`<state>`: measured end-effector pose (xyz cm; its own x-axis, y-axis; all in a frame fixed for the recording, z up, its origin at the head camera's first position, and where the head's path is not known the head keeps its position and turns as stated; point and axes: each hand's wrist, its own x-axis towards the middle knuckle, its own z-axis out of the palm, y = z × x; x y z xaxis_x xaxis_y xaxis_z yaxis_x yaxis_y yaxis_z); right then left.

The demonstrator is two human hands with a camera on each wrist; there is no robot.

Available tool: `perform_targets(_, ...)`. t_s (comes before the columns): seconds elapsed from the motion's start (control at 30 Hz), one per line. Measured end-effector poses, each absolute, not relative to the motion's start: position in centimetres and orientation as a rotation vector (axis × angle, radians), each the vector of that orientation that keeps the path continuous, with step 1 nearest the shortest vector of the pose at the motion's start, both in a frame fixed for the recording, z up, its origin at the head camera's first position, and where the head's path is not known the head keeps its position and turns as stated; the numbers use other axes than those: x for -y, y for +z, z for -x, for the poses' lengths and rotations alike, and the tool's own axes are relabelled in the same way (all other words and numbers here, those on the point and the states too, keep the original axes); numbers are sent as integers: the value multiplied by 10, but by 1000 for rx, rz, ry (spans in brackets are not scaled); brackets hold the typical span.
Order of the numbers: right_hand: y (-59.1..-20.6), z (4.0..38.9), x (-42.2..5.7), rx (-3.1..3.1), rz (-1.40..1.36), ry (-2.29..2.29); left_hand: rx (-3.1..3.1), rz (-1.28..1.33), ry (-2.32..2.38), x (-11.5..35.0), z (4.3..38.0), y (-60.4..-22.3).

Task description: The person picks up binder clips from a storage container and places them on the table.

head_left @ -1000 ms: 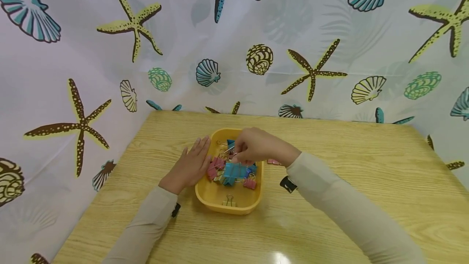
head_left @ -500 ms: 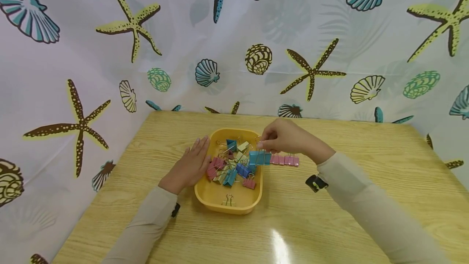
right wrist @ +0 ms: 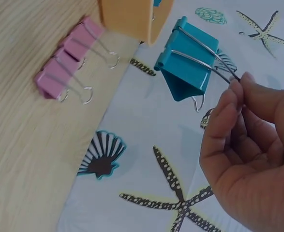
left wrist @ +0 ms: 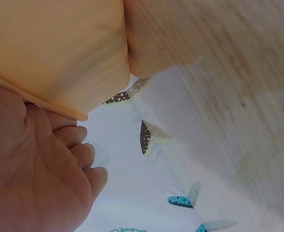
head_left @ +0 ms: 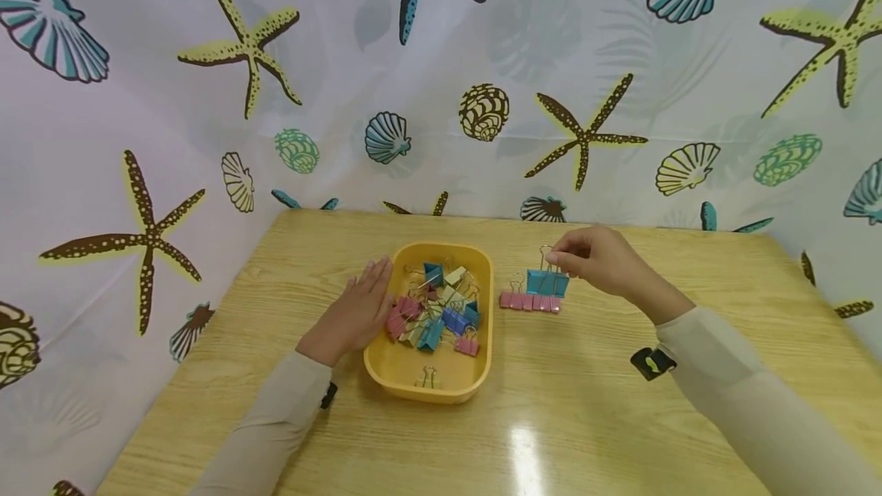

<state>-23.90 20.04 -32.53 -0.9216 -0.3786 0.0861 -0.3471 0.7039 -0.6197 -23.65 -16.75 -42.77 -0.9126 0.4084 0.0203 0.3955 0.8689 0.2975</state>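
Between thumb and fingers my right hand (head_left: 598, 260) pinches a wire handle of a large teal binder clip (head_left: 547, 283). In the right wrist view the clip (right wrist: 190, 60) hangs from its handle off the fingertips. Behind it in the head view, pink binder clips (head_left: 529, 302) sit in a row on the table, partly covered by the teal one. My left hand (head_left: 354, 312) lies with straight fingers along the left rim of the yellow tray (head_left: 386, 383); in the left wrist view its fingers (left wrist: 71, 135) are against the tray wall.
Inside the tray are several mixed binder clips: pink, teal, cream and a blue clip (head_left: 455, 321). A cream clip (head_left: 429, 381) lies alone near the tray's front. A patterned cloth (head_left: 441, 136) with shells and starfish hangs behind the wooden table (head_left: 620, 419).
My right hand has lifted the teal binder clip out of the tray and carried it right, over by the pink row. The left hand has stayed at the tray's rim.
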Motion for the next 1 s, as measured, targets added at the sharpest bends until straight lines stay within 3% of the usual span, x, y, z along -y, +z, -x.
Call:
perform_targets(0.53,-347,247,-250,-2938,445,-957,-2974,-641,443,167,236,-426)
perform_targets(1.0,-385,273,-259,-2838,386,-924,-2968,-659,429,171,241,-423)
